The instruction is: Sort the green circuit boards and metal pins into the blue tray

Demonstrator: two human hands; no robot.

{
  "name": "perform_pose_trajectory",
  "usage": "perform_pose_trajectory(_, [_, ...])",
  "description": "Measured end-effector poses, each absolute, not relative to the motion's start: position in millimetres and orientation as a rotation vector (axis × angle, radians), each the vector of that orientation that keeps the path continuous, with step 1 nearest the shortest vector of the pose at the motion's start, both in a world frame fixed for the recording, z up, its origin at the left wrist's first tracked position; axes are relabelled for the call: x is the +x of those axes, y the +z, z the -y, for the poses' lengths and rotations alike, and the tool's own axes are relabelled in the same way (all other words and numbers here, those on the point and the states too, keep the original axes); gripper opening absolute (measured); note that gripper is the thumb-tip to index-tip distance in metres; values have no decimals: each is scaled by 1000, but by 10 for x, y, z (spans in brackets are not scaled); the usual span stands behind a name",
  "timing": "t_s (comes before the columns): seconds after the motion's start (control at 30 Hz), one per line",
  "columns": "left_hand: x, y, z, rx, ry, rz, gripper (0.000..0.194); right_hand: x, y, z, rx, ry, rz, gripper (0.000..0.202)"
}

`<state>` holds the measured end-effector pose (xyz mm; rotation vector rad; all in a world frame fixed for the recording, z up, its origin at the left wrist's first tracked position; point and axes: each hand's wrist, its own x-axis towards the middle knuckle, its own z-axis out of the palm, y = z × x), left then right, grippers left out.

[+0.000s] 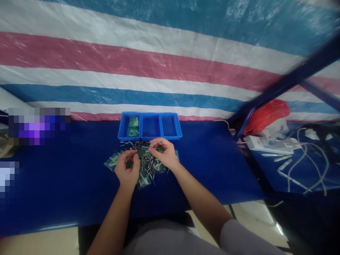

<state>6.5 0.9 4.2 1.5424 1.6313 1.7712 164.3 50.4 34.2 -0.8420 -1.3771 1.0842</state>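
Note:
Over a loose pile, both my hands hold a small clear plastic bag (144, 152) between them. My left hand (127, 168) is curled, its thumb and fingertips at the bag's left edge. My right hand (165, 153) pinches the right side with thumb and forefinger. Beneath lie many thin dark and silvery metal rods (151, 165), too small to name exactly. More flat bags with pale contents (144, 180) lie among and around them. Just behind stands a blue three-compartment tray (151, 124); similar bags (133, 126) rest in its left compartment. Whatever the held bag contains is unclear.
The pile lies on a blue-covered table (66, 177). A striped plastic sheet (159, 67) hangs behind it. At right are a dark blue metal post (245, 122), a red plastic bag (268, 115), a white power strip (268, 145) and loose cables (305, 177). Blurred-out objects stand at far left.

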Motion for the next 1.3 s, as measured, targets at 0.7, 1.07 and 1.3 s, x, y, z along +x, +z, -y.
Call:
perform_pose_trajectory(0.7, [9, 169, -5, 1868, 1698, -1607, 13, 1627, 321, -507, -897, 1139, 1402, 30])
perform_pose_trajectory(1.07, [-29, 105, -8, 1811, 1762, -1604, 17, 1648, 353, -519, -832, 1106, 1477, 16])
perform_pose_trajectory(1.3, [-10, 70, -6, 1767, 1779, -1621, 17, 1643, 362, -511, -838, 1093, 1466, 15])
